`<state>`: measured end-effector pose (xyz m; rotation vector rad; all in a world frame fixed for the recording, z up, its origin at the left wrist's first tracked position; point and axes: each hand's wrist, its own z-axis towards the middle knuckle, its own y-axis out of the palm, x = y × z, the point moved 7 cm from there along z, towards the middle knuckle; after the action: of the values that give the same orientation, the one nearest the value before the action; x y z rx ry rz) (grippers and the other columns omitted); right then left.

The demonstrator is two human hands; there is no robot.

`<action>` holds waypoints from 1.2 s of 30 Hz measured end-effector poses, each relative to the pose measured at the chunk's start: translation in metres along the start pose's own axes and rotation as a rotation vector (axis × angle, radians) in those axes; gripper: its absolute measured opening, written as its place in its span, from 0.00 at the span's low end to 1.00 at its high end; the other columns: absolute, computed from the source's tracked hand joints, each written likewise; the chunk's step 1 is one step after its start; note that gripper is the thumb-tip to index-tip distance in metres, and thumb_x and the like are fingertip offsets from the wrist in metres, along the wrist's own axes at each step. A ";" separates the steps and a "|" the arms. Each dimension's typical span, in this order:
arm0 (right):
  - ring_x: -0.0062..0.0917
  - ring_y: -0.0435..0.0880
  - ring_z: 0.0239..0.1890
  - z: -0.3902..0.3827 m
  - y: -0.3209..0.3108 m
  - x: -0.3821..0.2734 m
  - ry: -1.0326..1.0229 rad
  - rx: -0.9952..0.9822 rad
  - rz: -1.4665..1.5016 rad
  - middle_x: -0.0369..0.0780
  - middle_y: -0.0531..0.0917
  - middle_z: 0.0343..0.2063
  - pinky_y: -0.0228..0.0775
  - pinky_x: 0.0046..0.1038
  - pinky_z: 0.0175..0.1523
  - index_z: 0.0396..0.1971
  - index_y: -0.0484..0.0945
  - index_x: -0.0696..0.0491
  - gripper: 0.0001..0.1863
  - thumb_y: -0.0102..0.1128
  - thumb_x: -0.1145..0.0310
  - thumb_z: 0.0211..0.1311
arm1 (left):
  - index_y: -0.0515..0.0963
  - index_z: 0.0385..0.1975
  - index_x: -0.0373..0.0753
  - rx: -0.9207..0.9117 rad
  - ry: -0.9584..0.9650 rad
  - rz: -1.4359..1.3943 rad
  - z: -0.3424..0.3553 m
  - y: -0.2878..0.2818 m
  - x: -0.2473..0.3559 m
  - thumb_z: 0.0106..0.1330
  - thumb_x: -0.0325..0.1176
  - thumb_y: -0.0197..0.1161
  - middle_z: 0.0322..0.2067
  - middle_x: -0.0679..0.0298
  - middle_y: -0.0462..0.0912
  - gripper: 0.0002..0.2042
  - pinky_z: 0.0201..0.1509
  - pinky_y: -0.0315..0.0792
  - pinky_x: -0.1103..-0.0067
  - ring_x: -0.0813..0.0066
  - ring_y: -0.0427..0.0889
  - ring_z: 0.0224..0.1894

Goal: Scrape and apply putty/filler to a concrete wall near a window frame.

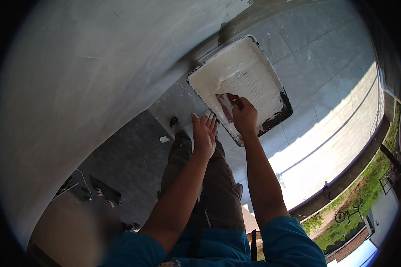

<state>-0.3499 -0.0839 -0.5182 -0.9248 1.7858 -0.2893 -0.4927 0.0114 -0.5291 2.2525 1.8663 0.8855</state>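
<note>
A black paint tray coated with white paint rests on the tiled floor by the wall, its ribbed slope showing through the paint. Over its near left side, my right hand pinches a flat reddish-brown piece smeared with white; its exact kind does not show. My left hand is held beside the tray's near left edge with its fingers stretched out and holds nothing. White paint marks its fingertips.
A pale wall rises on the left. White specks dot the grey tiles. At lower left, a dark floor holds a white cable and several small items. On the right, past a sunlit strip, lie a low ledge, grass and a bicycle.
</note>
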 end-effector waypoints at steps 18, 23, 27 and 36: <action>0.17 0.77 0.22 0.017 -0.008 0.019 0.197 -0.252 0.478 0.36 0.82 0.22 0.70 0.21 0.28 0.41 0.81 0.62 0.14 0.58 0.71 0.56 | 0.46 0.71 0.24 -0.026 0.003 0.017 0.000 0.000 0.000 0.69 0.71 0.30 0.73 0.44 0.47 0.50 0.78 0.43 0.68 0.54 0.46 0.77; 0.20 0.81 0.29 0.016 -0.012 0.020 0.221 -0.217 0.675 0.39 0.85 0.32 0.75 0.22 0.37 0.42 0.81 0.63 0.14 0.56 0.74 0.57 | 0.46 0.71 0.24 -0.028 0.005 0.026 -0.001 0.001 0.001 0.69 0.71 0.30 0.73 0.44 0.47 0.50 0.78 0.43 0.68 0.54 0.46 0.76; 0.22 0.82 0.35 0.016 -0.019 0.019 0.127 -0.200 0.643 0.39 0.84 0.35 0.75 0.24 0.44 0.42 0.80 0.62 0.14 0.55 0.77 0.56 | 0.46 0.71 0.24 -0.017 0.009 0.012 0.001 -0.003 0.000 0.69 0.72 0.31 0.73 0.44 0.47 0.50 0.78 0.44 0.68 0.54 0.47 0.76; 0.20 0.81 0.34 0.009 -0.023 0.037 -0.007 -0.074 0.512 0.39 0.84 0.30 0.72 0.23 0.43 0.39 0.80 0.58 0.09 0.56 0.74 0.60 | 0.46 0.71 0.24 -0.015 0.008 0.011 0.000 0.000 0.002 0.69 0.72 0.30 0.73 0.44 0.47 0.50 0.78 0.43 0.68 0.54 0.46 0.76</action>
<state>-0.3372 -0.1234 -0.5346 -0.4882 1.9656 0.1077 -0.4929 0.0132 -0.5283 2.2566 1.8461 0.9077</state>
